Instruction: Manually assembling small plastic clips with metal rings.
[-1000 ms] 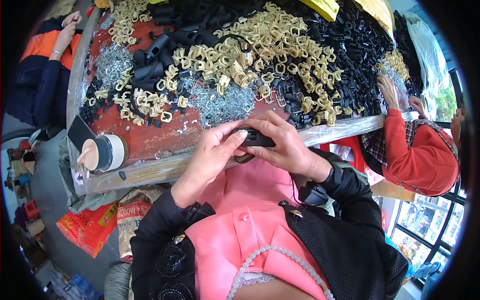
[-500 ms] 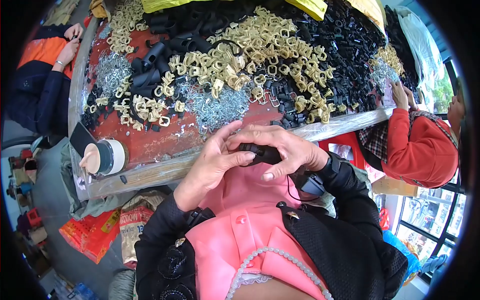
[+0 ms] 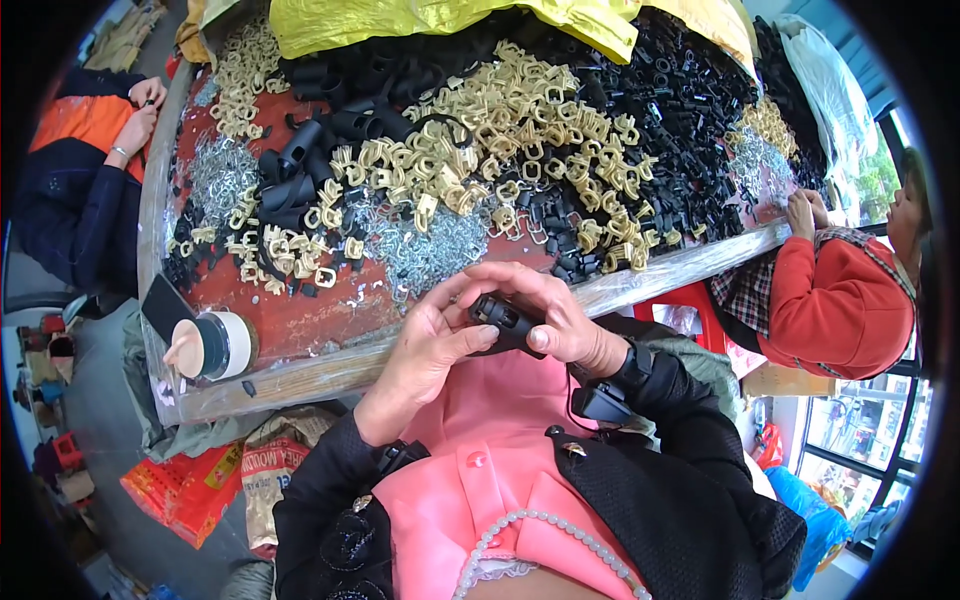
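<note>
Between my two hands, just off the table's near edge, is a black tubular plastic part (image 3: 507, 316) with an opening in its side. My left hand (image 3: 422, 345) closes on its left end, with the thumb laid along the near side. Curled over the right end, my right hand (image 3: 568, 318) has its thumb pressed on the near side and its fingers behind. The fingers hide much of the part. Beyond my hands lies a heap of small silver metal clips (image 3: 425, 250), next to a larger pile of cream plastic rings (image 3: 440, 165).
Larger black tubes (image 3: 300, 145) lie at the table's left, small black parts (image 3: 690, 120) at its right. A round jar (image 3: 225, 345) stands at the near left corner. One co-worker in a red sleeve (image 3: 815, 300) sits right; another with an orange-and-dark sleeve (image 3: 85, 200) works left.
The black part has turned so that its side opening shows more. My right thumb has come in against it. The whole view has tilted, so the table sits lower in the picture.
</note>
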The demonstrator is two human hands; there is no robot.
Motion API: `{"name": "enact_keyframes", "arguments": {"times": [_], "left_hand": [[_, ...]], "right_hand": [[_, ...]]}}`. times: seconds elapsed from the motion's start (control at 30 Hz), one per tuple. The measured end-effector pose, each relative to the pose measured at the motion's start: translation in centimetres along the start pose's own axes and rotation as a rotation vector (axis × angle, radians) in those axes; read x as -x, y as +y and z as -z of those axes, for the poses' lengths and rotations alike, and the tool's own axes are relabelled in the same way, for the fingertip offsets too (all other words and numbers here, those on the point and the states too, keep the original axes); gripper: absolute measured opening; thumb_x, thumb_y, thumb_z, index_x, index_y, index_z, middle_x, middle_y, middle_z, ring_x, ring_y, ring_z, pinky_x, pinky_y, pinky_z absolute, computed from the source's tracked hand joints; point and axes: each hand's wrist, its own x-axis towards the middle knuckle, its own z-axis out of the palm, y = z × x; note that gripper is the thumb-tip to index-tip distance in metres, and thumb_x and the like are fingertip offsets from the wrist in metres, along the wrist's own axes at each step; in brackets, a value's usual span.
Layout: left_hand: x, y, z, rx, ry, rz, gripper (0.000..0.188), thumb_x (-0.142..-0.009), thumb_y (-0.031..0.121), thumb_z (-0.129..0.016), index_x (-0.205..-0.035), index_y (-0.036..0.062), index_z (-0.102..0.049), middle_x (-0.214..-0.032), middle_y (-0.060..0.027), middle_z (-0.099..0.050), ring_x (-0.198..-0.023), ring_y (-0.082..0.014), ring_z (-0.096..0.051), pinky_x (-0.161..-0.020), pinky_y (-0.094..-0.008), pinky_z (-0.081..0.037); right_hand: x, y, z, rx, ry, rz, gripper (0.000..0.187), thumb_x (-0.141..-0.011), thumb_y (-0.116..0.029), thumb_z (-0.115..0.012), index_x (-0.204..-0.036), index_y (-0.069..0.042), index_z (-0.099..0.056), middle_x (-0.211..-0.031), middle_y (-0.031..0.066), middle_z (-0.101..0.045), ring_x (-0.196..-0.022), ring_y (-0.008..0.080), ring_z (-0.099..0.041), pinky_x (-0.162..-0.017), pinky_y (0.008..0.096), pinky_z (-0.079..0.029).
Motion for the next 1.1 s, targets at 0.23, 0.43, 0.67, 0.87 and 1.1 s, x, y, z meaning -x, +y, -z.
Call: {"name": "enact_keyframes", "arguments": {"times": [0.23,0.43,0.67,0.87,1.1], "left_hand": [[-0.2,-0.2,0.0,0.014,-0.002,-0.006,0.061,-0.069,-0.002,-0.062,-0.122,0.0000,-0.032,-0.108,-0.0102,-0.049,-0.091,-0.0138,-0.053,-0.076,-0.0264,-0.048],[0.1,-0.8,0.1,0.035,0.048,-0.015,0.059,-0.070,-0.001,-0.061,-0.121,-0.0017,-0.031,-0.103,-0.0098,-0.052,-0.087,-0.0139,-0.054,-0.073,-0.0259,-0.048],[0.1,-1.0,-0.7,0.097,0.025,0.057,0.058,-0.071,-0.001,-0.062,-0.120,-0.0035,-0.030,-0.093,-0.0089,-0.056,-0.080,-0.0155,-0.057,-0.071,-0.0262,-0.048],[0.1,-1.6,-1.2,-0.026,-0.038,0.087,0.053,-0.073,0.004,-0.061,-0.118,-0.0034,-0.034,-0.089,-0.0090,-0.058,-0.077,-0.0138,-0.057,-0.068,-0.0240,-0.046],[-0.7,1.6,0.9,-0.255,0.034,-0.049,0.044,-0.077,0.010,-0.059,-0.116,-0.0002,-0.041,-0.088,-0.0096,-0.059,-0.072,-0.0118,-0.055,-0.064,-0.0214,-0.044]], "right_hand": [[0.2,0.4,0.1,0.038,0.054,0.026,0.082,-0.070,-0.057,-0.052,-0.122,0.003,-0.031,-0.104,0.0153,-0.049,-0.097,0.0220,-0.050,-0.085,0.0325,-0.039],[0.4,0.1,-0.5,0.051,0.116,0.035,0.077,-0.072,-0.056,-0.051,-0.117,0.004,-0.036,-0.099,0.0131,-0.051,-0.091,0.0190,-0.052,-0.080,0.0302,-0.042],[1.4,0.1,-0.4,0.105,0.156,0.136,0.053,-0.078,-0.045,-0.050,-0.098,0.004,-0.047,-0.083,0.0073,-0.055,-0.074,0.0129,-0.053,-0.065,0.0236,-0.044],[5.1,-1.8,2.3,0.317,0.113,0.079,0.046,-0.076,-0.042,-0.052,-0.088,0.003,-0.052,-0.081,0.0061,-0.055,-0.075,0.0146,-0.053,-0.067,0.0266,-0.043],[21.2,-7.9,7.3,0.760,0.243,-0.684,0.042,-0.068,-0.039,-0.061,-0.081,0.001,-0.058,-0.074,0.0093,-0.060,-0.068,0.0188,-0.057,-0.061,0.0285,-0.044]]}}
